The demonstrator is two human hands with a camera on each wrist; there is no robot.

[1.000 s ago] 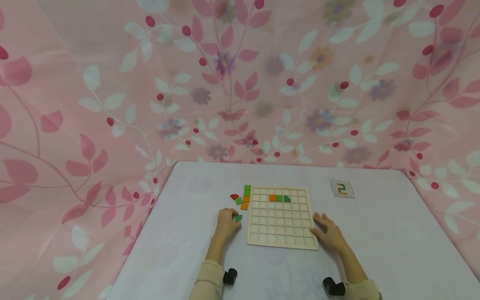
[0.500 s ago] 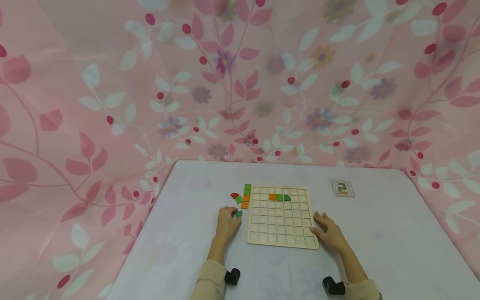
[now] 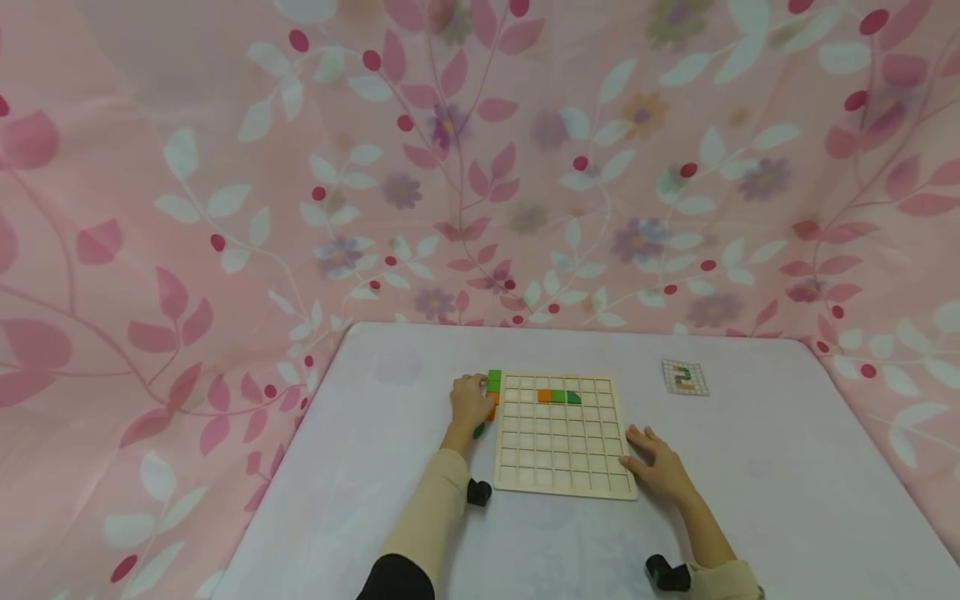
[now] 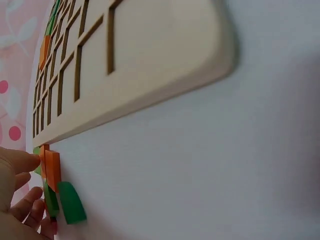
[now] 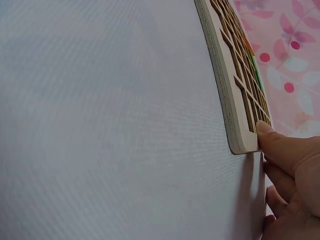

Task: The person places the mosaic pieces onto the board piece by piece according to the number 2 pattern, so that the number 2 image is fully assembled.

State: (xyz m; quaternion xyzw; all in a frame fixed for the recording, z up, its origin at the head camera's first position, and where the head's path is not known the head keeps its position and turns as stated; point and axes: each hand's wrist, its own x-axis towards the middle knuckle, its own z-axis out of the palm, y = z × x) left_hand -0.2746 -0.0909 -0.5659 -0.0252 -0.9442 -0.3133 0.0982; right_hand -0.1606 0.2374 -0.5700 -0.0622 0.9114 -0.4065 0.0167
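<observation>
Left hand (image 3: 470,402) sits on the loose coloured tiles (image 4: 56,186) just off the grid board's (image 3: 558,483) left edge, fingers curled; whether it grips one, I cannot tell. Right hand (image 3: 656,468) rests relaxed, thumb against the board's near right corner.

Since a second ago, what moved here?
The left hand let go of the dark green piece and reached away from the person to the loose tiles beside the wooden grid board. The right hand stayed at the board's near right corner; placed tiles unchanged.
</observation>
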